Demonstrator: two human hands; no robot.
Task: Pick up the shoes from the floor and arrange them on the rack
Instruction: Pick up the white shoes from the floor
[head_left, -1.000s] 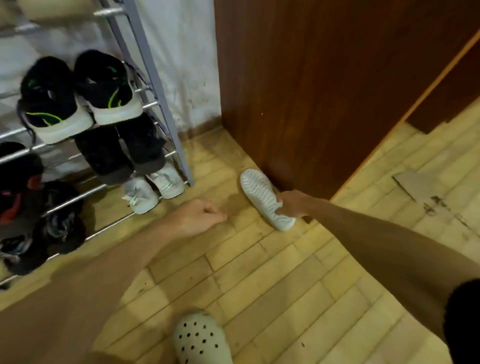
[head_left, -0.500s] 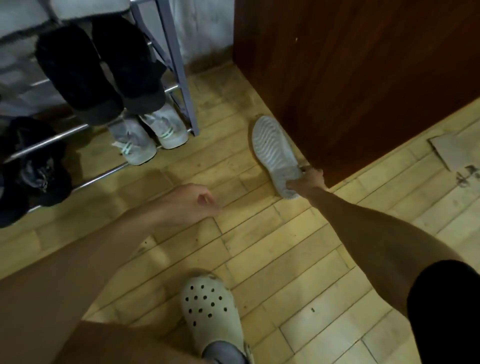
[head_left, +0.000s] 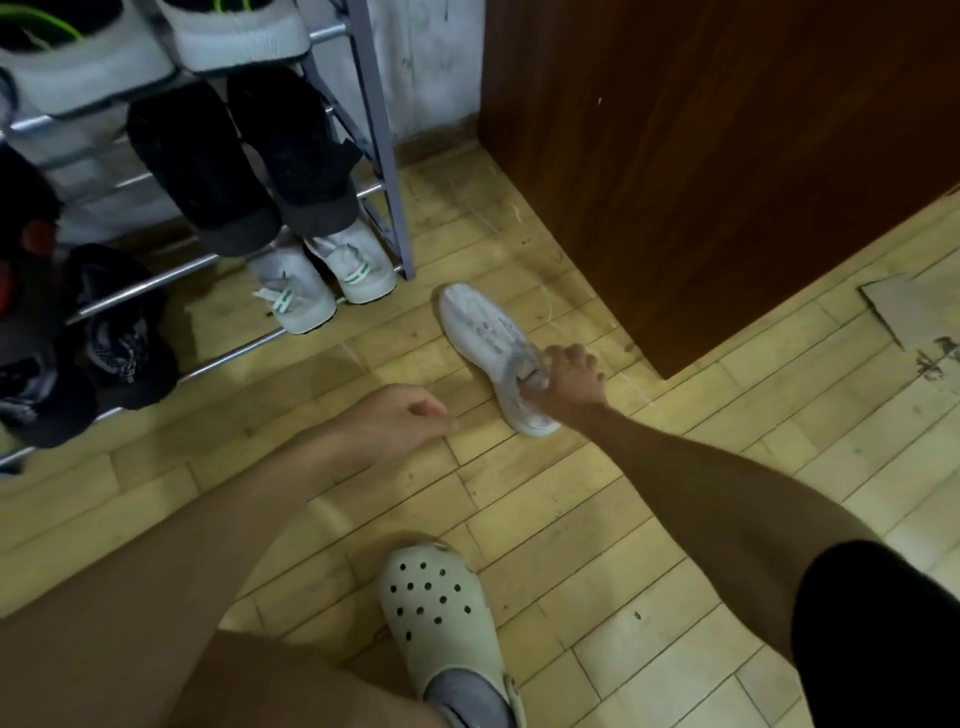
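shoe (head_left: 488, 338), white and upright, lies on the wood floor (head_left: 597, 519) between the rack's lower corner and the brown cabinet (head_left: 727, 156), toe pointing away. the right hand (head_left: 569, 376) is clamped on its heel collar, fingers hooked into the opening. that is a grip at one end only, so in my judgement the toe will likely droop when lifted and the shoe could twist out, or swing into the rack post (head_left: 387, 171) on the way across. the left hand (head_left: 402, 418) hovers loosely curled above the floor, holding nothing, so it gives no support. the rack (head_left: 171, 275) looks crowded: white sneakers (head_left: 324, 283) fill the near end of the bottom rails, dark shoes above. pushing in there could knock a neighbour off the bars. the clog (head_left: 441, 608) on the person's foot sits well clear.
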